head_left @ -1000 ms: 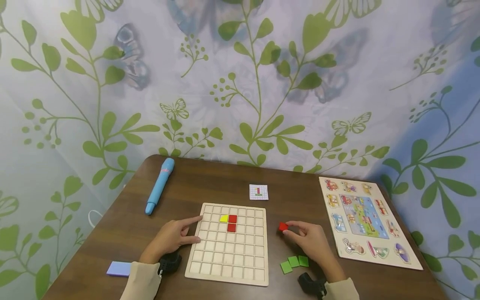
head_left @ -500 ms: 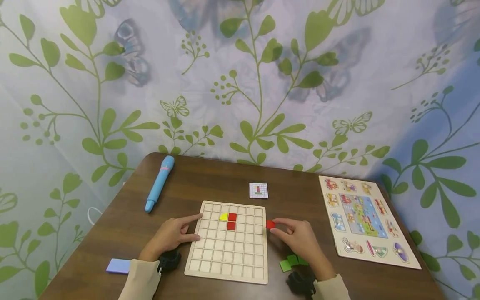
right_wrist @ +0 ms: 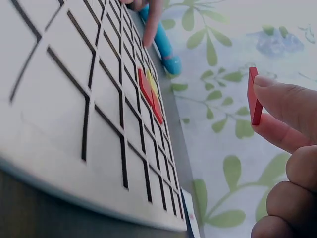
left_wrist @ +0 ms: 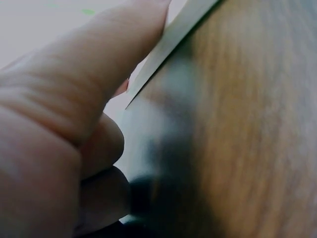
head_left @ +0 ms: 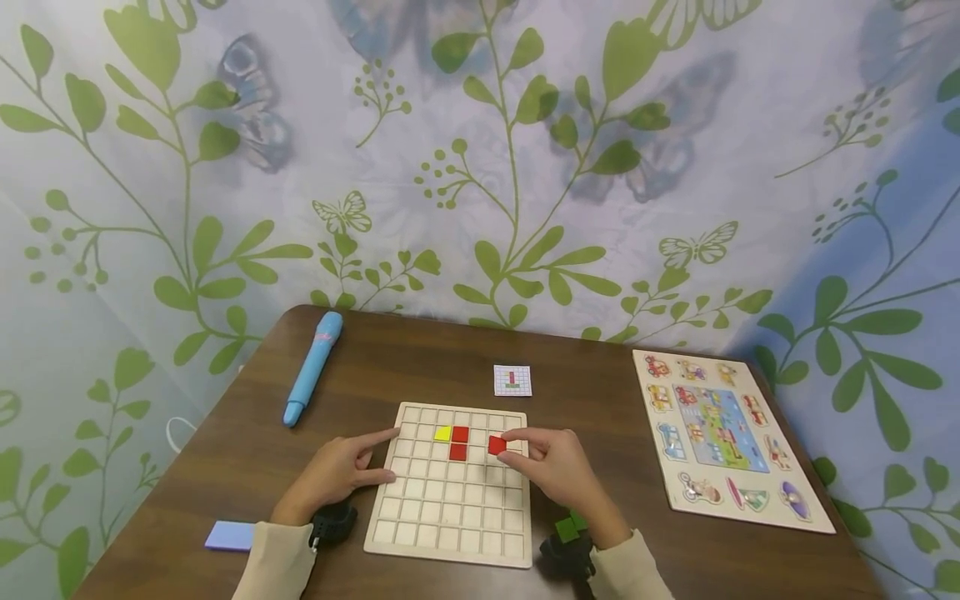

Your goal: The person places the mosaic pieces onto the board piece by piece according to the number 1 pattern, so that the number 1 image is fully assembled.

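The fingers (head_left: 525,436) of the right hand (head_left: 551,467) pinch a small red tile (head_left: 497,445) between thumb and forefinger, holding it on edge just above the wooden grid board (head_left: 450,533); in the right wrist view the tile (right_wrist: 253,96) stands clear of the board's squares. The fingers (head_left: 378,435) of the left hand (head_left: 337,471) are loosely spread, forefinger and thumb extended and resting against the board's left edge, the other fingers curled under.

Beneath both hands spreads the brown table (head_left: 600,392). Well to the right of the pinching fingers lies a picture puzzle board (head_left: 720,437) with small cut-out figures around a blue centre. The grid board sits between the two hands. Beyond the left fingers, toward the table's far left corner, lies a blue pen-shaped device (head_left: 312,367). Behind the left wrist, near the table's edge, rests a pale purple block (head_left: 228,535). Just beyond the right fingers lies a small pattern card (head_left: 512,380). Immediately left of the pinched tile, two red tiles (head_left: 459,442) and a yellow tile (head_left: 442,433) are set in the grid. Behind the right wrist a few green tiles (head_left: 572,526) lie on the table.
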`<action>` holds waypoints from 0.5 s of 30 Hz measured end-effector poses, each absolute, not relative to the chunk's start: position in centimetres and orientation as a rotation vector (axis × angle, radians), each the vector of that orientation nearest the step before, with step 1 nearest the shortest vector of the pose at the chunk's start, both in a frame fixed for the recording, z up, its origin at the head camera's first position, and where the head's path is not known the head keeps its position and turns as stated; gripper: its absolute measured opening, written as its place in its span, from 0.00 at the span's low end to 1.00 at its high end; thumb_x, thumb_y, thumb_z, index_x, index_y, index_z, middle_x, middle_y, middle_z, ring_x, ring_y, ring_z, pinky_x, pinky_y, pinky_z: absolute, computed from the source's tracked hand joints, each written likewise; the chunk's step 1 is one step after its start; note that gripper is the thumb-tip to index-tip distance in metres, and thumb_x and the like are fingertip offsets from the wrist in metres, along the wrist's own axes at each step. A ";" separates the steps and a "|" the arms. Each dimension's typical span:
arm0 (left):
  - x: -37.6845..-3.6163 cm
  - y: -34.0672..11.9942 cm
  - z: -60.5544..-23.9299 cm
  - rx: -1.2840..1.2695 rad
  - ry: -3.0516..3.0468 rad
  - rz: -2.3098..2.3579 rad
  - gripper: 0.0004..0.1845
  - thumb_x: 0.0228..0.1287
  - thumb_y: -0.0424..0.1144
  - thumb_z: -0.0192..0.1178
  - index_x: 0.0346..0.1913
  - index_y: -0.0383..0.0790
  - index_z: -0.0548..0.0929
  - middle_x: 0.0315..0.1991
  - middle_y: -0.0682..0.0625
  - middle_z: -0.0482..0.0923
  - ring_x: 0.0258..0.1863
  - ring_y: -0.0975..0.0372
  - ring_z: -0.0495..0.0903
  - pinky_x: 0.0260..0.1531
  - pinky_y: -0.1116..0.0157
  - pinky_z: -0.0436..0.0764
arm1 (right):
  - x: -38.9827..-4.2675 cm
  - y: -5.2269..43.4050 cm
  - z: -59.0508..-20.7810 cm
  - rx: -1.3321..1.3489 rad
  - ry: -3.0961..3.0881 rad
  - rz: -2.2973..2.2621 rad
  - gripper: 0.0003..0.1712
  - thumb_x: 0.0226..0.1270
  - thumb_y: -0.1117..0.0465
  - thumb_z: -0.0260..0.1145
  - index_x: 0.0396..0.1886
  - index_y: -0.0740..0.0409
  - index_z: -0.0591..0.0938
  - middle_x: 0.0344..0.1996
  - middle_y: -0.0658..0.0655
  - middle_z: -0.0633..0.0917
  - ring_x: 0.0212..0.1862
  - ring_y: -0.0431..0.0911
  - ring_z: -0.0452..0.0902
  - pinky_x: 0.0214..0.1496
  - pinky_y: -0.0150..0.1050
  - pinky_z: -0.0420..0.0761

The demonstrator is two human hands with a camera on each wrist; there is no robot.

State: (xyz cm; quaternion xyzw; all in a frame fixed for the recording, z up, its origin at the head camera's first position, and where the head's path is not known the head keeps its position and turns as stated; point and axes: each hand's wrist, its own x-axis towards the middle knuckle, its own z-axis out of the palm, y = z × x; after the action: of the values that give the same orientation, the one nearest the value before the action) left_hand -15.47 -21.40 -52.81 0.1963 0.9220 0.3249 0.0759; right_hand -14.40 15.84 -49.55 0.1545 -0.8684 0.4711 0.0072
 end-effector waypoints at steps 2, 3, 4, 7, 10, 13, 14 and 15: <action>-15.5 -21.4 -52.8 0.594 2.767 0.977 0.37 0.59 0.57 0.72 0.70 0.50 0.78 0.15 0.63 0.60 0.15 0.72 0.55 0.19 0.71 0.61 | -14.4 15.4 -49.5 0.485 -2.719 1.461 0.15 0.58 0.47 0.81 0.44 0.43 0.92 0.10 0.40 0.59 0.16 0.36 0.49 0.19 0.32 0.53; -15.5 -21.3 -52.8 0.596 2.768 0.980 0.37 0.59 0.57 0.72 0.70 0.50 0.78 0.15 0.63 0.60 0.15 0.71 0.55 0.19 0.71 0.61 | -14.4 15.2 -49.5 0.485 -2.721 1.454 0.14 0.57 0.48 0.81 0.43 0.43 0.92 0.11 0.41 0.59 0.16 0.35 0.49 0.19 0.32 0.53; -15.5 -21.3 -52.8 0.596 2.769 0.982 0.37 0.59 0.56 0.73 0.70 0.50 0.78 0.15 0.63 0.61 0.15 0.71 0.55 0.19 0.71 0.61 | -14.4 15.0 -49.5 0.488 -2.725 1.443 0.14 0.57 0.48 0.81 0.43 0.43 0.92 0.11 0.41 0.59 0.16 0.36 0.49 0.19 0.32 0.53; -15.5 -21.4 -52.7 0.596 2.776 0.981 0.36 0.59 0.57 0.73 0.70 0.50 0.78 0.15 0.63 0.61 0.15 0.71 0.56 0.19 0.70 0.60 | -14.3 14.4 -49.5 0.498 -2.757 1.423 0.14 0.58 0.47 0.80 0.43 0.43 0.92 0.11 0.41 0.60 0.16 0.36 0.52 0.19 0.32 0.56; -15.5 -21.4 -52.7 0.595 2.775 0.977 0.36 0.59 0.56 0.73 0.70 0.50 0.78 0.16 0.63 0.60 0.15 0.72 0.56 0.19 0.70 0.60 | -14.3 13.9 -49.7 0.518 -2.812 1.398 0.15 0.60 0.46 0.79 0.44 0.43 0.92 0.11 0.42 0.62 0.16 0.36 0.54 0.18 0.32 0.58; -15.5 -21.3 -52.7 0.592 2.777 0.969 0.36 0.59 0.56 0.73 0.70 0.50 0.79 0.16 0.64 0.60 0.16 0.72 0.56 0.19 0.71 0.60 | -14.4 13.4 -49.9 0.563 -2.828 1.366 0.15 0.61 0.46 0.78 0.44 0.44 0.92 0.11 0.42 0.62 0.16 0.36 0.54 0.19 0.32 0.58; -15.4 -21.3 -52.7 0.594 2.778 0.971 0.36 0.59 0.56 0.73 0.70 0.50 0.79 0.16 0.64 0.60 0.16 0.72 0.56 0.19 0.71 0.59 | -14.4 13.2 -50.0 0.577 -2.826 1.358 0.14 0.61 0.46 0.78 0.44 0.45 0.92 0.11 0.42 0.62 0.16 0.36 0.54 0.19 0.33 0.59; -15.4 -21.3 -52.7 0.594 2.780 0.970 0.36 0.59 0.56 0.73 0.70 0.50 0.79 0.16 0.64 0.60 0.16 0.72 0.56 0.19 0.71 0.59 | -14.4 13.0 -50.0 0.584 -2.828 1.355 0.14 0.61 0.46 0.78 0.44 0.44 0.92 0.11 0.42 0.62 0.16 0.36 0.54 0.19 0.33 0.59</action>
State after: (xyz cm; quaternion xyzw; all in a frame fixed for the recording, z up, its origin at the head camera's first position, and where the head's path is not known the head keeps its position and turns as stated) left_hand -15.43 -21.25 -52.69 0.1974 0.9233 0.3223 0.0689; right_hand -14.40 12.96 -50.03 0.1829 -0.8863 0.4248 -0.0241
